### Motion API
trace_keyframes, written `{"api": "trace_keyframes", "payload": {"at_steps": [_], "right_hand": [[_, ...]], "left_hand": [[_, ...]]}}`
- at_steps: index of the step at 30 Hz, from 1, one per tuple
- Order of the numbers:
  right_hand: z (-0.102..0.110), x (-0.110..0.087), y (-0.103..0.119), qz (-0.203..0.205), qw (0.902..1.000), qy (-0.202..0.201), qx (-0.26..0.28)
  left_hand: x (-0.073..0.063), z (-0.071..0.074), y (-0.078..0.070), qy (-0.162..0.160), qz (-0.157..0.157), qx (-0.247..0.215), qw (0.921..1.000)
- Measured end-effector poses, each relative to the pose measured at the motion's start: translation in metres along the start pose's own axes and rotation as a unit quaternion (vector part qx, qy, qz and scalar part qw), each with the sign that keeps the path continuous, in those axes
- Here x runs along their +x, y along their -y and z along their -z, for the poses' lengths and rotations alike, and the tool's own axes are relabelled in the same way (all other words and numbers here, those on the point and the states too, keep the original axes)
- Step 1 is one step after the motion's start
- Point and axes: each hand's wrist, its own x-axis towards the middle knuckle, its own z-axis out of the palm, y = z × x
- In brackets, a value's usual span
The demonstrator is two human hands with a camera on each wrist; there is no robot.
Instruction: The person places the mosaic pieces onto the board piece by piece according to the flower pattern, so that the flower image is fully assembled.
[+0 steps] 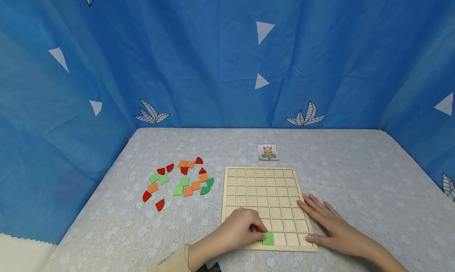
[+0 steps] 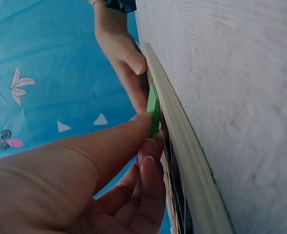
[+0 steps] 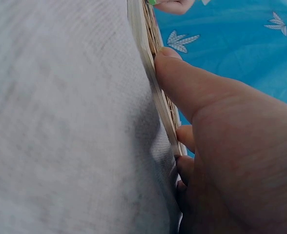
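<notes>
A light green square tile (image 1: 268, 238) is pinched between the thumb and fingers of my left hand (image 1: 239, 230), over the front row of a wooden grid board (image 1: 261, 191). In the left wrist view the green tile (image 2: 153, 109) stands tilted, its lower edge right at the board's rim (image 2: 182, 126). My right hand (image 1: 332, 226) rests on the right edge of the board with fingers extended. Its thumb lies near the front right corner, as the right wrist view of that hand (image 3: 231, 122) also shows.
Left of the board lie loose pieces: several orange squares (image 1: 187, 191), light green squares (image 1: 178, 190), red quarter-circles (image 1: 160, 205) and dark green quarter-circles (image 1: 205, 190). A small pattern card (image 1: 267, 152) with a coloured figure lies behind the board. Blue curtains (image 1: 220, 59) surround the patterned tablecloth (image 1: 355, 165).
</notes>
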Motion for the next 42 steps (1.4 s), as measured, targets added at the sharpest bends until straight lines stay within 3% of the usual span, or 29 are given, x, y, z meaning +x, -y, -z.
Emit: {"api": "trace_keyframes", "payload": {"at_steps": [8,17,22,27,31,37,42], "right_hand": [[-0.001,-0.001,0.0,-0.004,1.0,-0.003,-0.001],[0.0,0.0,0.001,-0.015,0.9998,0.007,0.008],[0.0,0.0,0.002,-0.013,0.9998,0.006,0.011],[0.0,0.0,0.002,-0.02,0.9997,0.008,0.01],[0.001,-0.001,0.001,-0.023,0.9997,0.007,0.005],[0.002,-0.001,0.002,-0.018,0.9998,0.009,0.008],[0.001,0.0,0.002,-0.006,1.0,0.004,0.001]], "left_hand": [[0.001,0.002,0.004,0.008,-0.044,0.008,0.999],[-0.001,0.007,0.003,0.006,-0.019,-0.025,0.9995],[-0.001,0.035,0.011,-0.011,0.006,-0.091,0.9958],[-0.009,0.083,0.037,-0.094,0.053,-0.068,0.9918],[-0.024,0.117,0.071,-0.145,0.126,-0.03,0.9809],[-0.053,0.147,0.117,-0.143,0.202,-0.003,0.9689],[-0.067,0.156,0.136,-0.13,0.24,0.011,0.9619]]}}
